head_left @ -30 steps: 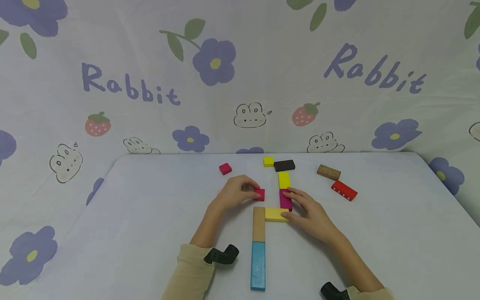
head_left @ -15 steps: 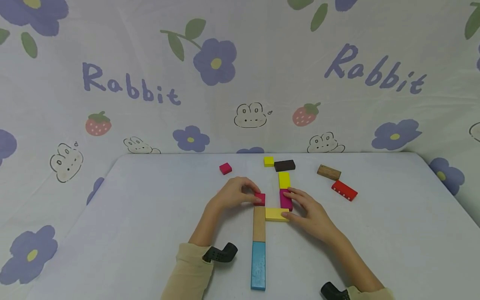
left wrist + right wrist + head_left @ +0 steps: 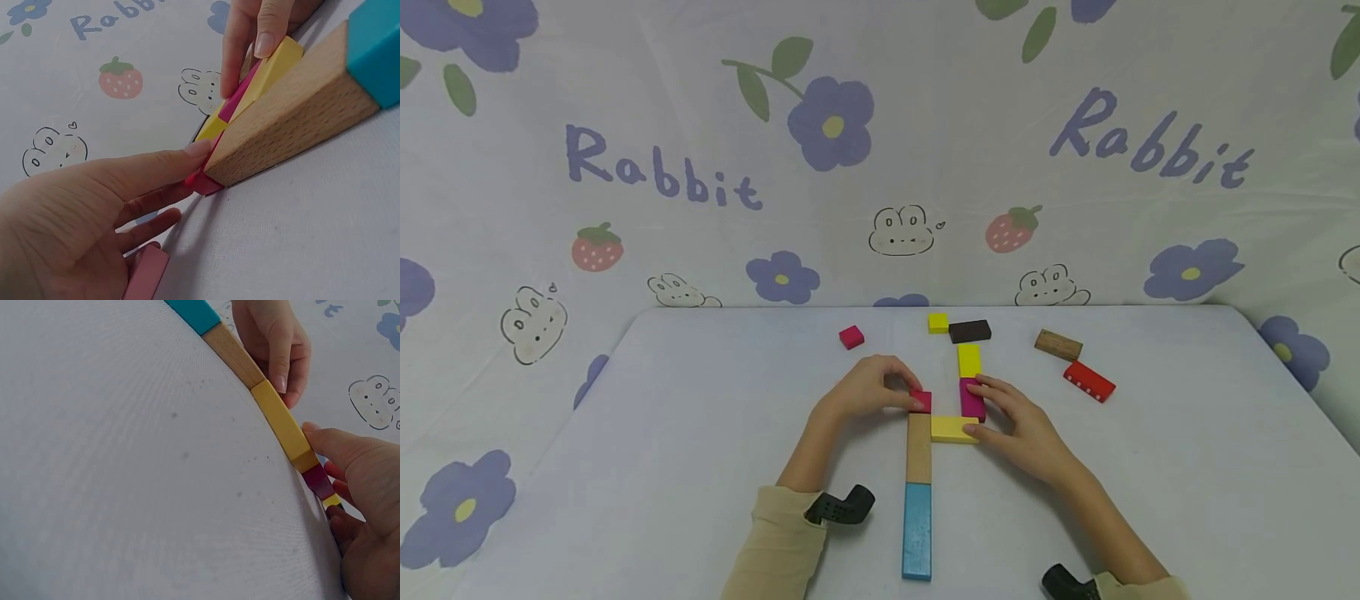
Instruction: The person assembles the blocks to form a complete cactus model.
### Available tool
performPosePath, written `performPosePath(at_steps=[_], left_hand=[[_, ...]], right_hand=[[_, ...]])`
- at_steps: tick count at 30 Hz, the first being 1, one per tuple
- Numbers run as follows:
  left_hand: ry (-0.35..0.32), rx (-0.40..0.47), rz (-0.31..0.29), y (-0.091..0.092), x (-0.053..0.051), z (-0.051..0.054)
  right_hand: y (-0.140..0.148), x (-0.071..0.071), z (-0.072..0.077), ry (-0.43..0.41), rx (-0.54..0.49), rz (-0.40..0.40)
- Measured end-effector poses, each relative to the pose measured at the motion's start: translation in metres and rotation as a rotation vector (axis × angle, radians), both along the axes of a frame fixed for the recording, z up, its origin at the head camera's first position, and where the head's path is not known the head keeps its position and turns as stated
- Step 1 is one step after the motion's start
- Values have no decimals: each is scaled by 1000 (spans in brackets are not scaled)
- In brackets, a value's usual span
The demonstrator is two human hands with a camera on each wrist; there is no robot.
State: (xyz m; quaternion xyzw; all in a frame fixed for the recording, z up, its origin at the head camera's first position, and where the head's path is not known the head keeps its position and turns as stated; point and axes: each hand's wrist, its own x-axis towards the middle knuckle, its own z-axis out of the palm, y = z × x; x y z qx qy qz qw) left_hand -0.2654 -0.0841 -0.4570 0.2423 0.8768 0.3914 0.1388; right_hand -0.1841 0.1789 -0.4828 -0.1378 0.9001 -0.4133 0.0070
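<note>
The left hand pinches a small red block between thumb and fingers, at the far end of a wooden block. A blue block continues that line toward the near edge. From the wooden block's right side a pale yellow block extends. The right hand rests its thumb on the yellow block's right end and its fingers on a magenta block, whose far end meets a bright yellow block. In the left wrist view the red block touches the wooden block's end.
A dark block and a yellow cube lie at the back. Another red block is back left. A brown block and a dotted red block lie right. A pink block is beneath the left hand.
The left hand has brought the small red block nearer, closing the gap to the wooden block's far end. The right hand has stayed in place.
</note>
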Motion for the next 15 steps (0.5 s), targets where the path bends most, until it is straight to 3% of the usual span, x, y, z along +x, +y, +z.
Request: performPosePath(at_steps=[15], left_hand=[[-19, 7, -17, 0, -2, -2]], right_hand=[[0, 0, -2, 3, 4, -11]])
